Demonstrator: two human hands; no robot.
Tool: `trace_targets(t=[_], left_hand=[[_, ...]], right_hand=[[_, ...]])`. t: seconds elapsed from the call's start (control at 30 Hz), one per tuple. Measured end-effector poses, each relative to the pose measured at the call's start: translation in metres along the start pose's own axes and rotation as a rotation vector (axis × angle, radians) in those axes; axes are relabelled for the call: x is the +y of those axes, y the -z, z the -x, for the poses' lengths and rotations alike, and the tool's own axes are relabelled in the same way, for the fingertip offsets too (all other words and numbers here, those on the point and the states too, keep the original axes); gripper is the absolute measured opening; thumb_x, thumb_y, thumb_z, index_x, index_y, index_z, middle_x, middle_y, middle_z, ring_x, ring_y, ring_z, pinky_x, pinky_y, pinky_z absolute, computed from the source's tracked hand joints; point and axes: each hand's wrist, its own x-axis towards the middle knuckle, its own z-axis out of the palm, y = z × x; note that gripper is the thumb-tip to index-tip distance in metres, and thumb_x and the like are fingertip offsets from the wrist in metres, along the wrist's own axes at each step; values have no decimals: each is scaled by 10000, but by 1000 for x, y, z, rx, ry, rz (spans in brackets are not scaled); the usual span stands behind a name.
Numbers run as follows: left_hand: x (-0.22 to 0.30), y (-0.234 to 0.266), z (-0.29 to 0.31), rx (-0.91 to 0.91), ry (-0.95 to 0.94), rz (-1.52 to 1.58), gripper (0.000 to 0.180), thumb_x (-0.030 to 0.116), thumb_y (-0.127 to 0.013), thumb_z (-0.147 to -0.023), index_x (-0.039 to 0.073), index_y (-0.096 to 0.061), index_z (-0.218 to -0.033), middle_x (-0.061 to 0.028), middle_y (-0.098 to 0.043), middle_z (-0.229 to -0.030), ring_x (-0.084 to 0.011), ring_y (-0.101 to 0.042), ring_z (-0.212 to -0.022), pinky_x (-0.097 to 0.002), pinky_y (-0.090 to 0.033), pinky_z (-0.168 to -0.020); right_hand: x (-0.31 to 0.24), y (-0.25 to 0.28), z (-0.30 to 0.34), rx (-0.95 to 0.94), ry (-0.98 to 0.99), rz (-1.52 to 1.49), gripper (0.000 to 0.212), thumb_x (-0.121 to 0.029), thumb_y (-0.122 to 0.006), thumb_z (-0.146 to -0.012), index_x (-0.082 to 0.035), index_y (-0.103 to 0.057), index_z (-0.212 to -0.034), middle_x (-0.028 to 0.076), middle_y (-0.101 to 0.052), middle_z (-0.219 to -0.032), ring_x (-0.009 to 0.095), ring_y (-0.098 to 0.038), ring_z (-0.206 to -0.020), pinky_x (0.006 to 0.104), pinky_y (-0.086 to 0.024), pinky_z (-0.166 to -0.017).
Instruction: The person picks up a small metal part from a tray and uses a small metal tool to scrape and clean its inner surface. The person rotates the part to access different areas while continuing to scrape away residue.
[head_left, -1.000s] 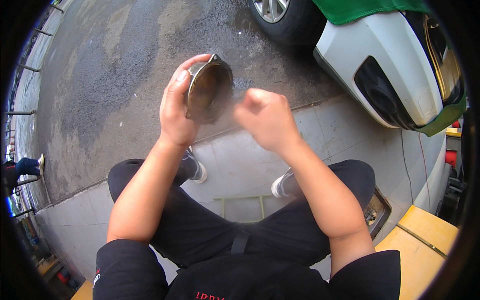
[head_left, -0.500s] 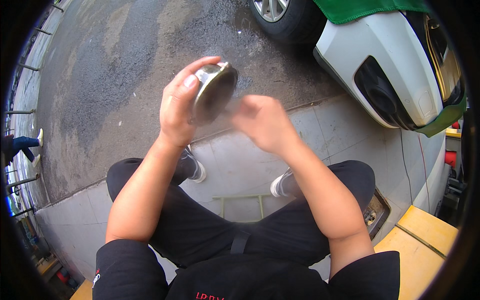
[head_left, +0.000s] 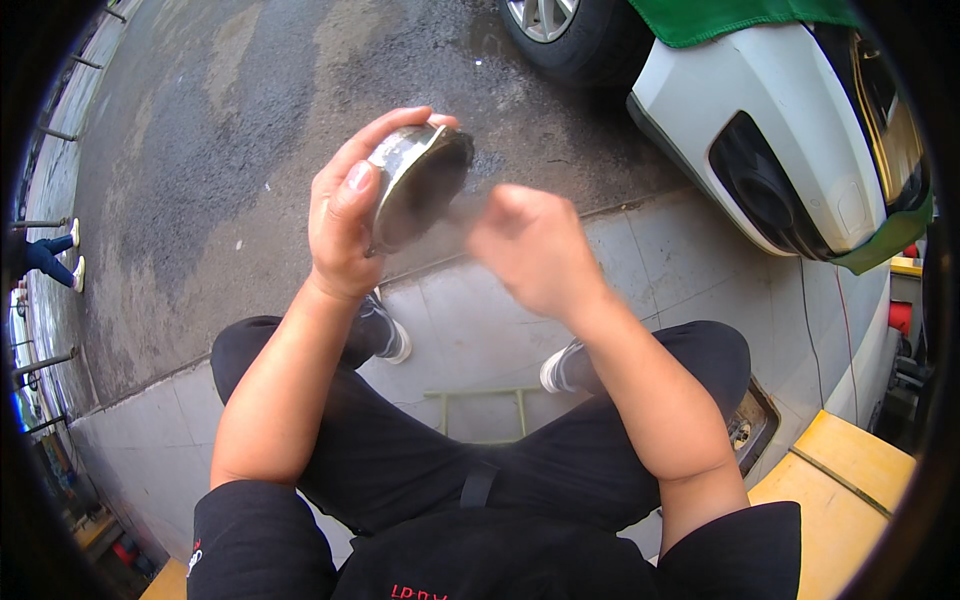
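Observation:
My left hand (head_left: 345, 205) is closed around the silver back of a round, cup-shaped metal part (head_left: 425, 190), raised in front of me. Its broad dark face is tilted toward the right, and the thumb presses on the near side of the shell. Just right of that face is my right hand (head_left: 535, 245), its fingers curled in and blurred by motion. A faint smear lies between its fingertips and the part. Whatever those fingers pinch, if anything, is too blurred to name.
A white car bumper (head_left: 750, 130) with a green cover (head_left: 735, 18) and a wheel (head_left: 575, 35) stand at the upper right. Below are a light green metal frame (head_left: 480, 415), a dark tray (head_left: 765, 425) and a yellow bench (head_left: 835, 480). A person's legs (head_left: 50, 255) show far left.
My left hand and the metal part have shifted slightly left, and more of the silver shell shows. My right hand remains beside the dark face, still blurred. The distant person has stepped along.

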Motion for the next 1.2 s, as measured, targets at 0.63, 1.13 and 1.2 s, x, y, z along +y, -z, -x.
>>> trace_targets(t=[0.63,1.13,1.2], left_hand=[[-2,1,-1,-6,37,91,673,455,-376,-992,-39,-395,-1450,-283,-544,-1386,-369,-584,-1251,-472,-475,-1070],[-5,0,0,82,69,325,593,393,-360,-1017,-49,-491,-1390,-202,-630,-1303,-302,-600,-1228,-413,-455,-1082],[-6,5,0,168,185,480,573,408,-354,-1033,-22,-519,-1375,-180,-633,-1305,-296,-598,-1224,-425,-452,-1081]], right_hand=[[-4,-6,5,115,96,21,217,-163,-698,-798,13,-603,-713,102,-594,-577,133,-572,-543,323,-472,-541],[-5,-11,7,-85,-43,-228,229,-160,-692,-832,1,-582,-712,67,-562,-567,99,-526,-545,308,-437,-521],[-3,-9,3,173,136,-44,227,-148,-691,-845,-4,-575,-713,67,-557,-569,98,-518,-534,307,-428,-507]])
